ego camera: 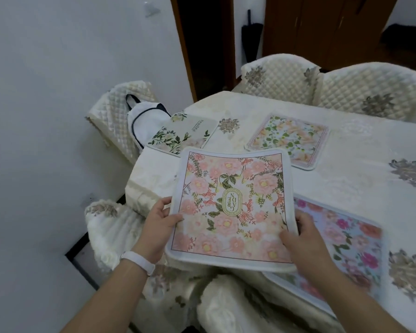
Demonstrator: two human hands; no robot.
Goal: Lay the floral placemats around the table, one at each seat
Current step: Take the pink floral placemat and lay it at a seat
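I hold a pink floral placemat (pixel 231 205) with a "GARDEN" oval in its middle, raised above the near left corner of the table (pixel 360 179). My left hand (pixel 160 227) grips its left edge and my right hand (pixel 305 239) grips its right edge. Three other placemats lie flat on the cream tablecloth: a green-leaf one (pixel 178 137) at the far left end, a peach and green one (pixel 288 138) on the far side, and a blue one with magenta flowers (pixel 346 246) on the near side, partly under the held mat.
Quilted cream chair covers surround the table: two chairs (pixel 334 82) at the far side, one (pixel 113 111) at the left end with a white bag (pixel 142 116) on it, and others (pixel 111 227) close below me. A wooden door frame (pixel 185 56) stands behind.
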